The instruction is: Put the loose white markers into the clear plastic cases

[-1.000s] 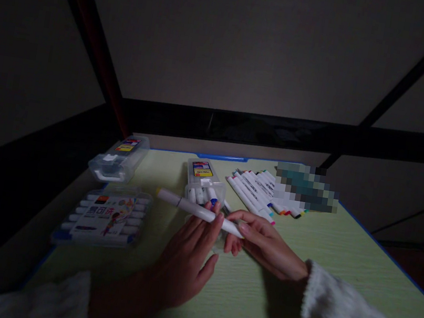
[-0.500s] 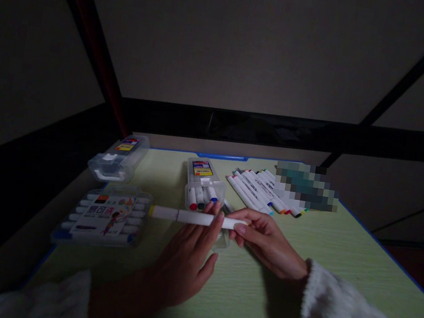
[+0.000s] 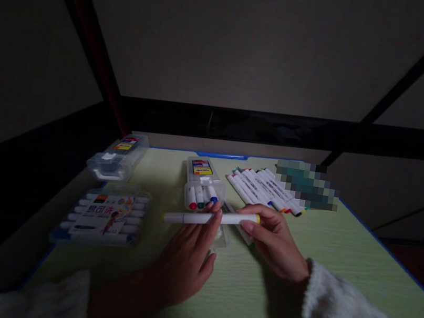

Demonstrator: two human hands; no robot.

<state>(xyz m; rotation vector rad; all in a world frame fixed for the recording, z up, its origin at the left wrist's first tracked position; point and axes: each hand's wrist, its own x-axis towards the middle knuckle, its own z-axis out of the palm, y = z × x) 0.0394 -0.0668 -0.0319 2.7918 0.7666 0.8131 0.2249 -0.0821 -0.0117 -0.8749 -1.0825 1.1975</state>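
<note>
A white marker [image 3: 197, 217] with yellow ends is held crosswise above the table, its left end slightly lower. My right hand [image 3: 274, 237] pinches it near the right yellow end between thumb and fingers. My left hand [image 3: 188, 262] grips the middle of the barrel between its fingers, one passing in front and others behind; its thumb stands apart. Just beyond the hands lies an open clear plastic case [image 3: 189, 185] with red, green and blue-capped markers inside. My hands partly cover its near portion. Beneath the right hand, another slim white marker [image 3: 245, 236] is partly hidden.
Several white markers [image 3: 261, 187] lie in a row at the back right, beside a pixelated patch [image 3: 307, 186]. At left sit a clear case [image 3: 116, 158] and a filled marker box [image 3: 105, 217]. The pale green table [image 3: 341, 253] has blue edging; a wall rises behind.
The held marker has shifted to the right and tilted, its left end dropping. Its right yellow end now shows, with my right hand's fingers raised slightly. My left hand stays nearly in place.
</note>
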